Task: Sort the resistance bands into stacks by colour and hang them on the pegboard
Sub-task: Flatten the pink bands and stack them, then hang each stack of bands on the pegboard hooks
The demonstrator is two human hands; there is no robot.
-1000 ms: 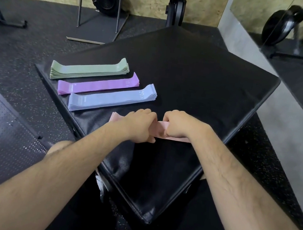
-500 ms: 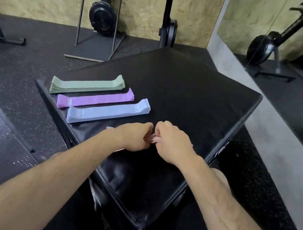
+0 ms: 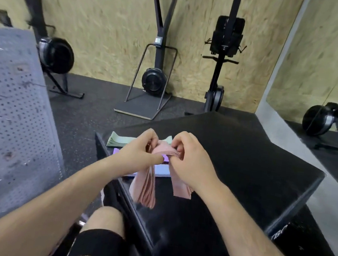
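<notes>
Both hands hold a stack of pink bands (image 3: pixel 146 183) lifted above the black padded box (image 3: pixel 235 159). My left hand (image 3: pixel 138 151) and my right hand (image 3: pixel 189 159) pinch the stack at its middle, and its two ends hang down. Behind my hands the green stack (image 3: pixel 119 140) lies on the box. The purple stack (image 3: pixel 116 151) and the blue stack (image 3: pixel 161 170) are mostly hidden by my hands. The grey pegboard (image 3: pixel 4 125) stands at the left.
Black exercise machines (image 3: pixel 153 77) stand against the wooden wall at the back. A mirror (image 3: pixel 336 76) covers the right wall. My knee in black shorts (image 3: pixel 101 234) is beside the box's near corner. Dark rubber floor surrounds the box.
The pink stack has come up off the box, gathered at its middle so the ends droop. My head has tilted up, bringing the pegboard and wall into view.
</notes>
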